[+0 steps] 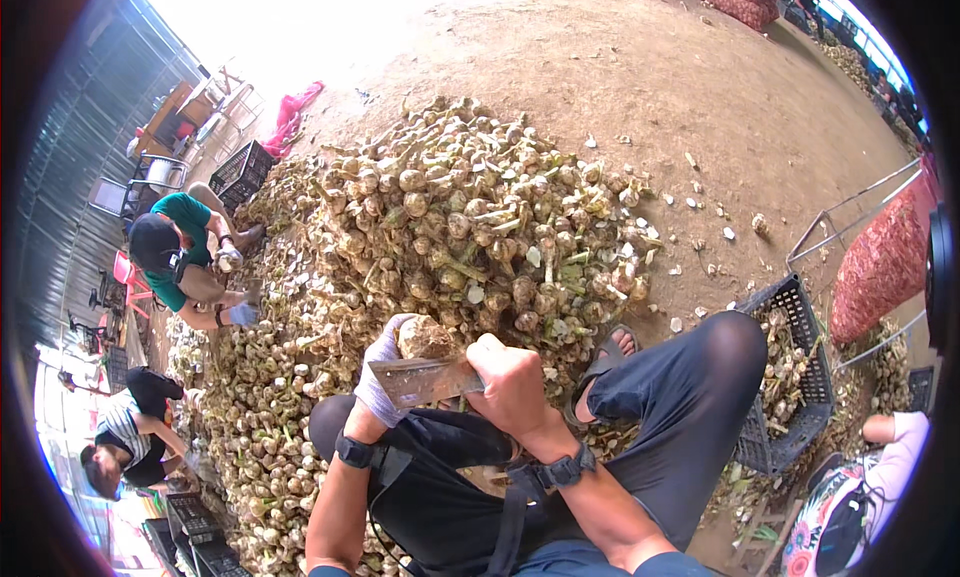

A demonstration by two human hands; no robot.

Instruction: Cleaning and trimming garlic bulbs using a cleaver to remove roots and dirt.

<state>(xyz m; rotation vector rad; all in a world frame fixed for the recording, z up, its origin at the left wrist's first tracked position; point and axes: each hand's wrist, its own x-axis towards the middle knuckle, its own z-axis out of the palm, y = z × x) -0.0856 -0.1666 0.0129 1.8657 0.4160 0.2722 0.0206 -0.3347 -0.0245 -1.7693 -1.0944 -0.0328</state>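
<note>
down at the bottom, dark trousers point(690, 417) and black straps across the lap, one knee up on the right, a sandalled foot point(608, 352) poking out beside the heap. the right hand point(512, 382), bare, is clenched in a fist round the handle of a flat rusty metal cleaver point(425, 380), blade pointing left and lying level. the left hand point(378, 377), in a pale grey work glove, is curled tight round a round, dirt-crusted garlic bulb point(425, 337), which sits just above the blade, touching or very nearly touching it, hard to tell at this angle. black watch-like bands on both wrists.

right in front of the hands, a huge mound of unpeeled garlic bulbs with stalks and roots point(460, 217) spreads over the brown dirt floor point(700, 87), loose skins scattered round its edge.

containers now: a black slatted plastic crate point(800, 377) just right of the raised knee, holding trimmed bulbs, roughly half full. beyond it a red mesh sack point(880, 262) hangs bulging in a wire frame. far left, another black plastic crate point(240, 174) stands at the pile's edge. a person in a green shirt point(180, 252) crouches there, a person in a striped top point(125, 432) lower down.
</note>
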